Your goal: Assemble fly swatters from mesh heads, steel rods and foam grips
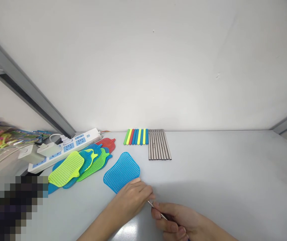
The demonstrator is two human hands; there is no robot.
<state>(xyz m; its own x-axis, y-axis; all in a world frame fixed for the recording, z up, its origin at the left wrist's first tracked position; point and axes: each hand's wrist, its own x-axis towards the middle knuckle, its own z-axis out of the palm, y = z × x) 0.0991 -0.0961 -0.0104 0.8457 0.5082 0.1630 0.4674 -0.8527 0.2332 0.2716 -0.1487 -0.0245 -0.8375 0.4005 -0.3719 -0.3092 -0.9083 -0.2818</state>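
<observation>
My left hand (134, 195) is closed at the neck of a blue perforated fly swatter head (122, 170), which lies flat and angled over the table. My right hand (173, 221) is wrapped around a thin metal rod (163, 217). The rod runs up and left from the right hand to the left fingers, where the joint with the swatter head is hidden. A row of several metal rods (158, 145) lies beyond the hands. Beside them are several coloured handle tubes (136, 137) in green, yellow, red and blue.
Several loose swatter heads, with a yellow swatter head (66, 170) on top, overlap at the left. Behind them lies a white power strip (84, 142) with plugged-in adapters (49, 149). Colourful packaging (2, 137) sits at the far left, and a white wall (173, 73) bounds the table's back.
</observation>
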